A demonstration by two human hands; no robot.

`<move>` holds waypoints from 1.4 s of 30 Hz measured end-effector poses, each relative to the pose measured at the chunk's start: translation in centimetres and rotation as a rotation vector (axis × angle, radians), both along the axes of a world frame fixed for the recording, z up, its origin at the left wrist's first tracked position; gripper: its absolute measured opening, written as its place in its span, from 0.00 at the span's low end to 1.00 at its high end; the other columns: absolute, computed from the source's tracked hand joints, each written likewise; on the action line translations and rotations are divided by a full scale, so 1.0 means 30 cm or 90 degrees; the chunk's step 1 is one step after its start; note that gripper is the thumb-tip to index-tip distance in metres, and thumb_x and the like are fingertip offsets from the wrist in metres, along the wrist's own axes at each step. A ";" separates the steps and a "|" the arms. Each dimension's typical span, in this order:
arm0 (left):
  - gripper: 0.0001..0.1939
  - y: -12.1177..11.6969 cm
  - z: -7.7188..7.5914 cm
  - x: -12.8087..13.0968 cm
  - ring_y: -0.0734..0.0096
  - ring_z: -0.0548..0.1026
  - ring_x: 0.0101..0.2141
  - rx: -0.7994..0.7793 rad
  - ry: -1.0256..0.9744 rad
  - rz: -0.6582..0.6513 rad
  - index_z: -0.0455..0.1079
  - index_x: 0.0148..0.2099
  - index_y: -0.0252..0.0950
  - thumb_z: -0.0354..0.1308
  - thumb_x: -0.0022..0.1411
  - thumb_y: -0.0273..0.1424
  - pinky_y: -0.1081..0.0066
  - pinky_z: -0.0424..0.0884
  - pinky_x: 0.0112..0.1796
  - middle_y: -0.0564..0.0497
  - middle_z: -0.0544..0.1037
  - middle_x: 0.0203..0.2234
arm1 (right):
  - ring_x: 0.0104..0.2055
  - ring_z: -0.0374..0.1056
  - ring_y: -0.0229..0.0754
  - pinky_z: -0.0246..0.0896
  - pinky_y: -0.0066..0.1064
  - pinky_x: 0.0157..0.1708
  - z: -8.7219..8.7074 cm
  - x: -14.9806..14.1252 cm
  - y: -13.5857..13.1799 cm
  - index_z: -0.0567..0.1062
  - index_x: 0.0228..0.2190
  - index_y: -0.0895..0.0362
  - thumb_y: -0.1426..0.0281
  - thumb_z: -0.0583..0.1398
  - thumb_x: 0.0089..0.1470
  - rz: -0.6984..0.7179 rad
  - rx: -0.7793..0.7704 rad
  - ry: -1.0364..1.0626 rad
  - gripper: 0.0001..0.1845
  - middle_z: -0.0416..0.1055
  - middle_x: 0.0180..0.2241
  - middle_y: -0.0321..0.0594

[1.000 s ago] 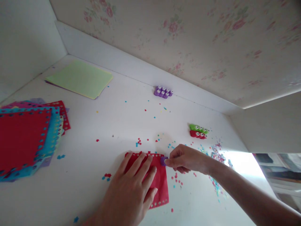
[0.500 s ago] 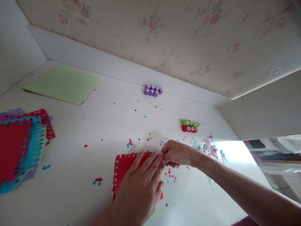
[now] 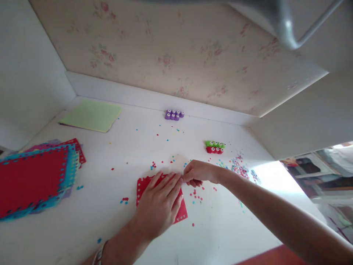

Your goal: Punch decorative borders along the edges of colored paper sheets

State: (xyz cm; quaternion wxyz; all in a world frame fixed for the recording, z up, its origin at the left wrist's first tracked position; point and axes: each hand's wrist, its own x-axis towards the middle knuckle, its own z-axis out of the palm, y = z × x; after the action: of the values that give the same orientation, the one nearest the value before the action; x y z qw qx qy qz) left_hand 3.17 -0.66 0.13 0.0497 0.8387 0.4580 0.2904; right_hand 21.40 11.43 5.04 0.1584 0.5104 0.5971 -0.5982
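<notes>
A sheet of red paper (image 3: 141,187) with small punched holes along its edges lies on the white table. My left hand (image 3: 160,206) rests flat over it, fingers stretched toward the upper right corner. At that corner my right hand (image 3: 197,172) is closed, its fingertips meeting those of the left. Whatever sits inside the right fist is hidden by the fingers. Tiny red and blue paper cutouts (image 3: 196,195) are scattered just right of the sheet. Up and to the right stand small green craft punches (image 3: 215,144) and red craft punches (image 3: 214,150) with white tops.
Purple craft punches (image 3: 174,115) stand near the back wall. A stack of punched coloured sheets (image 3: 30,180) lies at left, with pale green paper (image 3: 92,115) behind it. A heap of confetti (image 3: 239,167) spreads at right. Side panels and a floral wall (image 3: 165,59) enclose the table.
The view has tilted and shifted, bringing more of the left stack and a bracelet on my left wrist into sight. Both hands keep their places at the red paper.
</notes>
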 end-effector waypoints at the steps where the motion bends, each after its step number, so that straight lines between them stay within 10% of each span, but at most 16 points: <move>1: 0.19 -0.008 0.000 -0.010 0.65 0.70 0.55 0.012 -0.004 0.017 0.67 0.59 0.34 0.48 0.69 0.31 0.57 0.55 0.60 0.47 0.73 0.56 | 0.16 0.58 0.30 0.52 0.25 0.18 0.006 0.000 -0.004 0.71 0.17 0.59 0.62 0.64 0.48 -0.002 0.006 0.003 0.16 0.66 0.15 0.32; 8: 0.16 -0.020 -0.016 -0.064 0.58 0.73 0.51 -0.028 0.027 0.092 0.73 0.53 0.33 0.51 0.66 0.29 0.55 0.64 0.56 0.46 0.78 0.50 | 0.19 0.61 0.32 0.55 0.26 0.21 0.052 0.045 -0.034 0.71 0.19 0.58 0.54 0.63 0.50 0.039 0.058 -0.006 0.22 0.68 0.18 0.34; 15: 0.16 0.000 -0.025 -0.067 0.58 0.72 0.52 -0.071 0.040 0.108 0.72 0.53 0.33 0.51 0.67 0.28 0.52 0.61 0.57 0.46 0.77 0.51 | 0.28 0.69 0.36 0.62 0.30 0.29 0.065 0.048 -0.189 0.78 0.40 0.53 0.57 0.58 0.58 0.019 0.509 -0.075 0.15 0.76 0.35 0.39; 21: 0.16 0.008 -0.019 -0.087 0.59 0.72 0.53 -0.065 0.024 0.125 0.72 0.52 0.33 0.50 0.66 0.27 0.52 0.62 0.57 0.46 0.76 0.51 | 0.40 0.73 0.42 0.67 0.34 0.40 -0.032 0.043 -0.284 0.77 0.45 0.48 0.63 0.56 0.62 0.039 0.669 -0.020 0.13 0.74 0.45 0.38; 28: 0.16 0.006 -0.022 -0.085 0.58 0.71 0.53 -0.039 0.046 0.125 0.73 0.52 0.34 0.50 0.66 0.27 0.51 0.64 0.55 0.47 0.77 0.50 | 0.40 0.72 0.44 0.69 0.35 0.38 -0.008 0.032 -0.304 0.72 0.53 0.52 0.60 0.60 0.58 -0.009 0.714 -0.012 0.22 0.73 0.47 0.44; 34: 0.15 0.015 -0.034 -0.090 0.56 0.70 0.52 -0.035 0.069 0.110 0.73 0.52 0.35 0.50 0.66 0.29 0.51 0.64 0.56 0.47 0.76 0.51 | 0.40 0.73 0.42 0.67 0.32 0.42 -0.007 -0.023 -0.291 0.80 0.37 0.52 0.69 0.56 0.62 0.002 0.703 0.027 0.11 0.77 0.37 0.41; 42: 0.15 0.018 -0.057 -0.091 0.56 0.72 0.50 -0.001 0.094 0.111 0.74 0.51 0.36 0.51 0.66 0.29 0.51 0.66 0.53 0.45 0.77 0.50 | 0.37 0.75 0.42 0.69 0.31 0.37 0.033 0.188 -0.143 0.81 0.39 0.50 0.63 0.62 0.53 -0.293 0.529 0.116 0.12 0.80 0.36 0.36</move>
State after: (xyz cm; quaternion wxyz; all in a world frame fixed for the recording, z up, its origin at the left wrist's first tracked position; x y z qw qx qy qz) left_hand 0.43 -0.11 -1.59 -0.0092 0.8147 0.5319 0.2310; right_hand 27.03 7.15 6.05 -0.2480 0.5946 0.6687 -0.3712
